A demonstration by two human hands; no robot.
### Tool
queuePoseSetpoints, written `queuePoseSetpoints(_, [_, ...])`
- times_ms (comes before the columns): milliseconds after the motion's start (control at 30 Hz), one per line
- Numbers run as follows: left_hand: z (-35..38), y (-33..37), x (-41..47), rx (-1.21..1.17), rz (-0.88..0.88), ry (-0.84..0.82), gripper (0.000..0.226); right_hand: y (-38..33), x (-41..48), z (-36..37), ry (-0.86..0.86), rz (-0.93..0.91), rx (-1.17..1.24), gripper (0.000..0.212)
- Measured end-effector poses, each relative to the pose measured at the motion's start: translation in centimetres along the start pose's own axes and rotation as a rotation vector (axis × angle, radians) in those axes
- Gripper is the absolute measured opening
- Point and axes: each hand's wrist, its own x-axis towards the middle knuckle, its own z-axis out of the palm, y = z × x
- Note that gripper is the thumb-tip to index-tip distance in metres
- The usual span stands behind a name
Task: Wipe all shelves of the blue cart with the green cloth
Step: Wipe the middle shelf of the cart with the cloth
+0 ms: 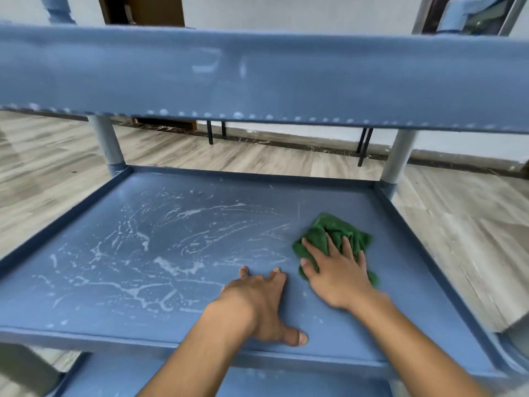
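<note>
The blue cart's middle shelf (143, 282) fills the lower view, streaked with white soapy smears over its left and centre. The crumpled green cloth (329, 230) lies on the right part of this shelf. My right hand (337, 270) presses flat on the cloth with straight, spread fingers. My left hand (263, 305) rests on the bare shelf just left of it, fingertips down and thumb near the front rim. The top shelf's edge (257, 75) crosses the upper view, with drops of foam along its lower lip.
Two grey posts (107, 144) (399, 156) stand at the far corners of the shelf. A lower shelf (114, 379) shows under the front rim. Wood-look floor (257, 156) lies beyond, with thin black furniture legs (210, 133) near the wall.
</note>
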Motion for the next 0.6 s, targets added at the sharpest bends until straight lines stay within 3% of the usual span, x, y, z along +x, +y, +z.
queuePoseSetpoints(167, [-0.8, 0.0, -0.5, 0.030, 0.009, 0.022, 0.129, -0.9, -8.9, 1.1, 0.005, -0.029, -0.016, 0.060])
queuePoseSetpoints(300, [-2.4, -0.9, -0.7, 0.050, 0.035, -0.029, 0.121, -1.5, -12.5, 1.9, 0.015, -0.021, -0.073, 0.058])
queuePoseSetpoints(600, [-3.4, -4.3, -0.1, 0.085, 0.048, -0.039, 0.109, -1.5, -8.0, 1.0, -0.058, -0.022, -0.050, 0.058])
